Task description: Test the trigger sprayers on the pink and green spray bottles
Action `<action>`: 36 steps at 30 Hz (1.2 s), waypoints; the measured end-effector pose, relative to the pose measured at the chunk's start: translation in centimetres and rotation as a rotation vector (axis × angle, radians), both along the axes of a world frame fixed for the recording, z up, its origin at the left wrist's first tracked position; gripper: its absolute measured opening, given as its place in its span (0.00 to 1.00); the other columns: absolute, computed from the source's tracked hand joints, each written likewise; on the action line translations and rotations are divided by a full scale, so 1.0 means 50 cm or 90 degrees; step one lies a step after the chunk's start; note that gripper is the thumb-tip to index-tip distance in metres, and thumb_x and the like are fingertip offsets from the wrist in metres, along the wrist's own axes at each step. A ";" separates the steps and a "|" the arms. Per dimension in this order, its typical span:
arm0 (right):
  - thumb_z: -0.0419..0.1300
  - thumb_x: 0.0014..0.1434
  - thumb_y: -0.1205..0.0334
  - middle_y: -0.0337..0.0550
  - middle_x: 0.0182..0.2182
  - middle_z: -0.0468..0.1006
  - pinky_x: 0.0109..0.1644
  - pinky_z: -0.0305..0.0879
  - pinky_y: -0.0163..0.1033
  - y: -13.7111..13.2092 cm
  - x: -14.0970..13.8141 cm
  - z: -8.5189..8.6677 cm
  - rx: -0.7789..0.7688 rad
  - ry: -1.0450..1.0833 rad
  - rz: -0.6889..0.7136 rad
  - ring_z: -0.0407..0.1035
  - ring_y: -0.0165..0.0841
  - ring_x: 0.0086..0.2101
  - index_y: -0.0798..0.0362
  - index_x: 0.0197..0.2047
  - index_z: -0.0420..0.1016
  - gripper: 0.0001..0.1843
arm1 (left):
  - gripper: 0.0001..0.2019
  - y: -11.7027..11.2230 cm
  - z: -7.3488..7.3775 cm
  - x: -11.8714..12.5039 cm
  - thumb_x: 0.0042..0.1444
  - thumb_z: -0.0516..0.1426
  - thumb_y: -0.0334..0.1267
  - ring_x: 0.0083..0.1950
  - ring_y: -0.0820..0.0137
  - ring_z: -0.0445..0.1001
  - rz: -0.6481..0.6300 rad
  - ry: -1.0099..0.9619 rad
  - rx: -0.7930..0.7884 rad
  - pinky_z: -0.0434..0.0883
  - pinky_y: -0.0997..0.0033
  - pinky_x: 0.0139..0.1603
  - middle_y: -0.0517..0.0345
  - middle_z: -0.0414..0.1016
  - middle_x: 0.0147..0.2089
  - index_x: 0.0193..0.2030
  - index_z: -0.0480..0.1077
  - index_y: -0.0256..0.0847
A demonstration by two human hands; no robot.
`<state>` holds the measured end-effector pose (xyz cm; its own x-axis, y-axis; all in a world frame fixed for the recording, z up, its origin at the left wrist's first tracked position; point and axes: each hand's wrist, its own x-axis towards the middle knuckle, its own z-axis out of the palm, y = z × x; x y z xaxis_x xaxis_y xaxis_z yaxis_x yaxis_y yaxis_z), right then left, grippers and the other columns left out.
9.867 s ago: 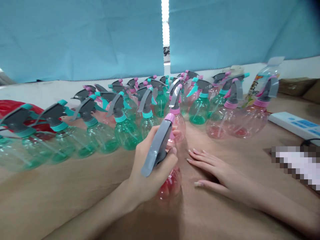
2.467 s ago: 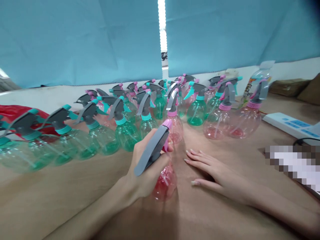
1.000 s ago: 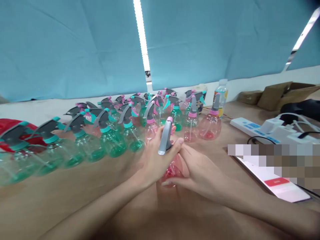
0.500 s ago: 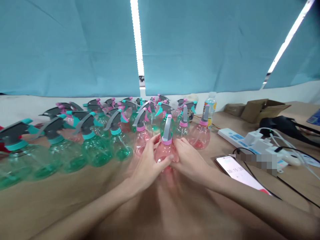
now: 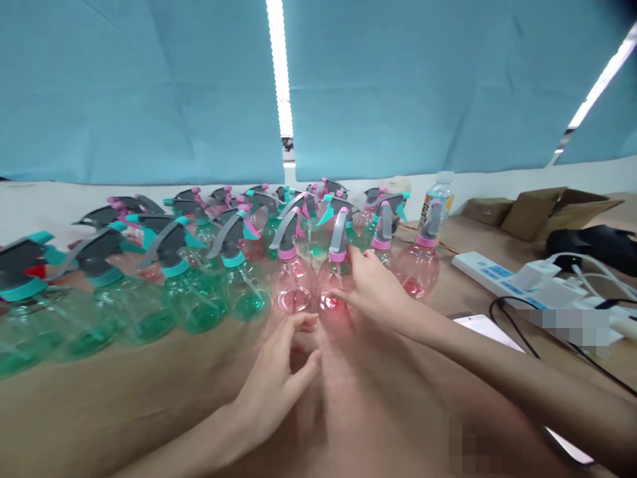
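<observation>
A pink spray bottle (image 5: 329, 279) with a pink collar and grey trigger stands upright at the middle of the front row. My right hand (image 5: 378, 291) grips its right side, the thumb across the front and the fingertips partly hidden. Nearer to me, my left hand (image 5: 273, 375) is open over the table, thumb and fingers apart, holding nothing. Just beyond it stands another pink spray bottle (image 5: 292, 285), apart from my fingers. Green spray bottles (image 5: 193, 299) with turquoise collars continue the row to the left.
Several more spray bottles crowd behind the front row. To the right are a further pink spray bottle (image 5: 417, 269), a drink bottle (image 5: 440, 192), a power strip (image 5: 490, 273) with chargers and cables, a phone (image 5: 485, 326) partly under my right arm, and an open cardboard box (image 5: 552, 211).
My left hand has let go of the pink spray bottle and drawn back toward me. That bottle now stands beside the other pink one, my right hand still on it. The view has shifted slightly.
</observation>
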<state>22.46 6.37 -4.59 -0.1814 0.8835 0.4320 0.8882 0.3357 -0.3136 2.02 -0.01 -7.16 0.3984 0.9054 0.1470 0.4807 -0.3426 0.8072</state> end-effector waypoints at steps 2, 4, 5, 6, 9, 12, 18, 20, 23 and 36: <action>0.66 0.55 0.53 0.55 0.44 0.74 0.41 0.70 0.53 0.009 -0.003 0.001 0.004 -0.008 -0.004 0.67 0.52 0.46 0.56 0.56 0.62 0.30 | 0.15 0.003 -0.001 0.002 0.61 0.53 0.38 0.48 0.61 0.76 0.001 -0.001 -0.016 0.72 0.51 0.52 0.51 0.70 0.55 0.54 0.61 0.45; 0.67 0.55 0.54 0.56 0.45 0.74 0.41 0.70 0.53 0.017 -0.006 0.001 0.009 -0.014 -0.012 0.67 0.53 0.46 0.56 0.56 0.62 0.30 | 0.13 0.006 0.000 0.005 0.61 0.53 0.38 0.48 0.61 0.77 0.002 -0.008 -0.032 0.73 0.53 0.51 0.51 0.71 0.54 0.52 0.62 0.45; 0.67 0.54 0.55 0.56 0.46 0.74 0.41 0.70 0.54 0.020 -0.007 0.000 0.011 -0.017 -0.018 0.67 0.53 0.46 0.57 0.56 0.63 0.30 | 0.13 0.008 0.001 0.006 0.60 0.53 0.38 0.48 0.61 0.77 0.002 -0.012 -0.038 0.73 0.53 0.51 0.51 0.72 0.53 0.52 0.63 0.45; 0.67 0.54 0.55 0.57 0.46 0.74 0.41 0.70 0.54 0.023 -0.009 0.000 0.013 -0.019 -0.025 0.66 0.54 0.47 0.58 0.56 0.62 0.31 | 0.12 0.009 0.001 0.008 0.60 0.53 0.38 0.48 0.61 0.77 0.003 -0.014 -0.041 0.72 0.53 0.52 0.51 0.72 0.53 0.51 0.63 0.45; 0.67 0.54 0.56 0.60 0.47 0.74 0.42 0.70 0.55 0.029 -0.015 0.002 0.016 -0.020 -0.046 0.65 0.55 0.48 0.60 0.59 0.60 0.34 | 0.13 0.015 0.004 0.014 0.60 0.54 0.37 0.49 0.61 0.76 0.005 -0.014 -0.042 0.72 0.52 0.53 0.51 0.72 0.54 0.51 0.64 0.45; 0.67 0.55 0.54 0.62 0.49 0.74 0.42 0.71 0.56 0.029 -0.021 0.005 0.015 -0.017 -0.061 0.66 0.56 0.48 0.60 0.61 0.59 0.36 | 0.12 0.020 0.007 0.022 0.59 0.54 0.36 0.49 0.60 0.75 -0.001 -0.017 -0.038 0.72 0.52 0.52 0.50 0.72 0.53 0.50 0.65 0.43; 0.66 0.56 0.53 0.61 0.57 0.70 0.49 0.69 0.57 -0.020 0.005 0.009 0.026 -0.005 -0.054 0.63 0.56 0.55 0.58 0.66 0.56 0.40 | 0.10 0.027 0.013 0.033 0.58 0.54 0.34 0.46 0.61 0.76 -0.015 -0.023 -0.030 0.73 0.56 0.48 0.51 0.74 0.49 0.48 0.66 0.42; 0.65 0.57 0.53 0.59 0.57 0.71 0.52 0.68 0.56 -0.044 0.034 0.010 0.044 0.018 -0.029 0.63 0.54 0.56 0.56 0.64 0.59 0.37 | 0.10 0.029 0.014 0.034 0.59 0.54 0.34 0.46 0.61 0.76 -0.025 -0.032 -0.027 0.73 0.57 0.47 0.51 0.74 0.49 0.47 0.67 0.42; 0.61 0.60 0.52 0.55 0.48 0.78 0.47 0.70 0.52 -0.068 0.089 0.015 0.010 0.073 -0.047 0.73 0.49 0.47 0.54 0.56 0.67 0.25 | 0.08 0.034 0.018 0.038 0.60 0.54 0.35 0.45 0.63 0.75 -0.029 -0.040 -0.035 0.72 0.60 0.45 0.53 0.74 0.47 0.46 0.67 0.42; 0.61 0.56 0.40 0.62 0.58 0.72 0.53 0.66 0.56 0.011 0.149 0.011 -0.023 0.135 -0.168 0.67 0.56 0.56 0.57 0.62 0.63 0.39 | 0.06 0.050 0.036 0.066 0.61 0.55 0.36 0.45 0.66 0.73 -0.032 -0.079 -0.036 0.69 0.66 0.44 0.57 0.75 0.45 0.44 0.69 0.42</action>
